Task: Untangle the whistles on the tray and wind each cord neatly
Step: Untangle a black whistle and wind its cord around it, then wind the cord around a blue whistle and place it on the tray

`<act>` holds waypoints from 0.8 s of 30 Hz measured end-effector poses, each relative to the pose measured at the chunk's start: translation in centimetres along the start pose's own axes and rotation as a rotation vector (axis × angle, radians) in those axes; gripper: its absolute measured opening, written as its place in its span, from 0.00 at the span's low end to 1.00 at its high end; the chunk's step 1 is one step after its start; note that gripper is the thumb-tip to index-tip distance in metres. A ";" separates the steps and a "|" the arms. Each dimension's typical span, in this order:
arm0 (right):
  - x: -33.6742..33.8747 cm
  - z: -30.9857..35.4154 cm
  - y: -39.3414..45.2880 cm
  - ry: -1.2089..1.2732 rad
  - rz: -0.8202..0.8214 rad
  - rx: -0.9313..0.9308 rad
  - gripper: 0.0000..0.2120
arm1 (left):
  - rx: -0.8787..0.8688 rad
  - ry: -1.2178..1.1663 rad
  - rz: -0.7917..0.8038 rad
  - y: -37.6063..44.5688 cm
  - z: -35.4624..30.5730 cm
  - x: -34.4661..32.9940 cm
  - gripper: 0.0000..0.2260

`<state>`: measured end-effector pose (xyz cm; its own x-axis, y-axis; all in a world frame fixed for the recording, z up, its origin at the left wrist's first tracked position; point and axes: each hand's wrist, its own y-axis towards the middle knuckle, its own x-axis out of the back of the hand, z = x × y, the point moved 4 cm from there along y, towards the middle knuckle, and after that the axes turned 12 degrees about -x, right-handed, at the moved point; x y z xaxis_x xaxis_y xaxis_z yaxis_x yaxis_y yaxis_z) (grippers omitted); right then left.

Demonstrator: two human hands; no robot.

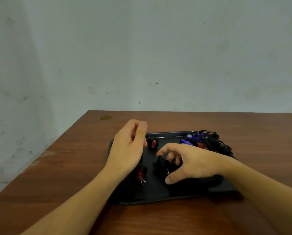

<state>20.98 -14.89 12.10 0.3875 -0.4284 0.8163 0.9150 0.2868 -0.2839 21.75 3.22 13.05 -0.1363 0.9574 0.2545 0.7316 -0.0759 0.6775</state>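
Whistles (193,140) heaped in tangled black cords (216,143).

two bare arms, no sleeves. the left hand (128,146) and right hand (187,163) wear no rings, gloves or watch. the nails are short and plain.

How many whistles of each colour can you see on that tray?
Red plastic whistles: 3
Blue plastic whistles: 1 visible in the tangle
Black cord-wrapped bundle, colour hidden: 1
Total: 5, though the tangle may hide more.
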 end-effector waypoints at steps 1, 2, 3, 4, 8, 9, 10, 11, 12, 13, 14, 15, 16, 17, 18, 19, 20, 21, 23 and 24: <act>0.0 0.0 0.0 -0.004 0.000 0.001 0.33 | 0.001 0.000 0.002 -0.1 0.0 0.0 0.11; 0.0 0.0 0.0 -0.008 0.000 0.001 0.33 | 0.003 -0.002 0.006 -0.1 0.0 -0.1 0.12; -0.1 -0.1 -0.1 -0.005 0.000 0.003 0.33 | 0.004 -0.003 0.011 -0.1 0.0 -0.1 0.12; -0.1 -0.1 -0.1 0.001 -0.006 0.009 0.32 | 0.000 0.000 0.014 -0.1 0.0 -0.2 0.12; -0.2 -0.2 -0.3 0.018 -0.067 0.046 0.28 | -0.016 0.019 0.016 -0.1 -0.1 -0.2 0.13; -0.3 -0.3 -0.3 0.016 -0.074 0.051 0.28 | -0.017 0.025 0.019 -0.1 0.0 -0.2 0.13; -0.3 -0.4 -0.4 0.016 -0.074 0.054 0.28 | -0.018 0.031 0.025 -0.1 0.0 -0.2 0.13; -0.3 -0.4 -0.5 0.018 -0.071 0.057 0.28 | -0.021 0.035 0.029 -0.1 0.0 -0.2 0.14; -0.4 -0.4 -0.7 0.015 -0.066 0.060 0.29 | -0.027 0.038 0.031 -0.1 0.1 -0.2 0.14; -0.3 -0.3 -0.9 0.010 -0.068 0.062 0.30 | -0.034 0.042 0.033 -0.1 0.1 -0.2 0.14; -0.1 -0.3 -1.2 0.006 -0.082 0.061 0.31 | -0.040 0.047 0.037 -0.1 0.0 -0.3 0.14; 0.2 -0.3 -1.4 0.005 -0.108 0.066 0.31 | -0.042 0.056 0.039 -0.1 0.0 -0.2 0.14; 0.7 -0.3 -1.6 0.012 -0.150 0.073 0.29 | -0.042 0.066 0.040 -0.1 0.1 -0.2 0.14; 1.4 -0.5 -1.6 0.024 -0.211 0.085 0.26 | -0.041 0.076 0.042 -0.1 0.1 -0.2 0.14; 2.3 -1.0 -1.6 0.042 -0.281 0.096 0.21 | -0.038 0.085 0.045 -0.1 0.2 -0.2 0.15; 3.0 -1.6 -1.5 0.060 -0.348 0.101 0.16 | -0.033 0.093 0.047 -0.1 0.2 -0.3 0.15; 3.7 -2.4 -1.4 0.079 -0.405 0.095 0.11 | -0.030 0.102 0.047 -0.2 0.2 -0.2 0.14; 4.2 -3.4 -1.1 0.090 -0.451 0.075 0.08 | -0.031 0.115 0.048 -0.3 0.3 -0.2 0.14; 4.9 -5.3 -0.5 0.086 -0.500 0.005 0.07 | -0.035 0.147 0.049 -0.4 0.3 -0.2 0.14; 5.0 -6.2 -0.2 0.077 -0.491 -0.033 0.09 | -0.037 0.155 0.047 -0.4 0.3 -0.2 0.13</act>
<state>23.45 -22.39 13.13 -0.0844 -0.5689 0.8181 0.9941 0.0085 0.1084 21.71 3.13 12.54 -0.2060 0.8984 0.3879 0.7149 -0.1325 0.6866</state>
